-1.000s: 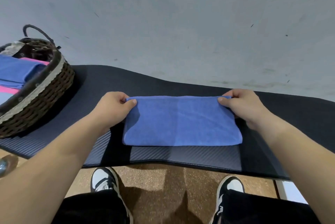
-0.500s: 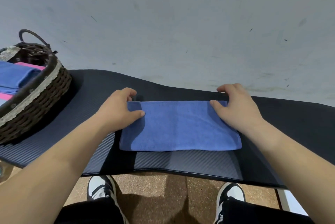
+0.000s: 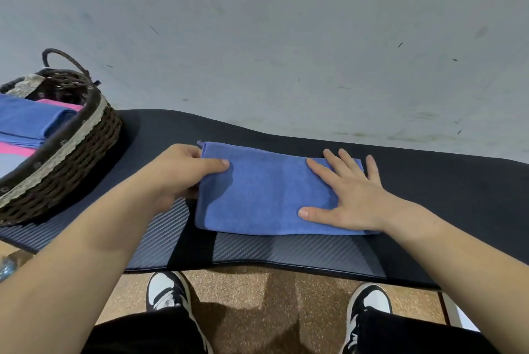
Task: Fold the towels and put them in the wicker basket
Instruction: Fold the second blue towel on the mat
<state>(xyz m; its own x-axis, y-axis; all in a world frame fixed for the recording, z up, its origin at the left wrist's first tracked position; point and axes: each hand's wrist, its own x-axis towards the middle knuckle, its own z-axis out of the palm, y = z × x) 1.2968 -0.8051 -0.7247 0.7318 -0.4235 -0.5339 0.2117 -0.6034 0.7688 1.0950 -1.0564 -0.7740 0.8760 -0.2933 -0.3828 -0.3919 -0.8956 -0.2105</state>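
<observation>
Now, head view. Towel point(image 3: 266, 196), blue, lies on the dark tabletop point(image 3: 443, 196), folded to a long strip, its near edge just in from the tabletop's front. Left hand point(image 3: 183, 179) pinches the towel's left end: thumb on top, fingers tucked out of sight. Right hand point(image 3: 352, 199) lies flat, fingers spread, pressing the right end down; no grip there, released. Basket point(image 3: 71, 159) sits well to the left, with blue and pink towels point(image 3: 31, 121) already in it.

Step, as I read it: the crosswise fold. To do it well:
- Anchor with the right palm.
- Lift the left end with all layers together.
- Carry it over to the right edge.
- Match corners, then smooth flat.

Hard to see:
- Left fingers are under the cloth.
- The towel's right end is under the wrist.
- Layer count is unclear.
- The frame edge cuts off the basket, so its free room is unknown.
</observation>
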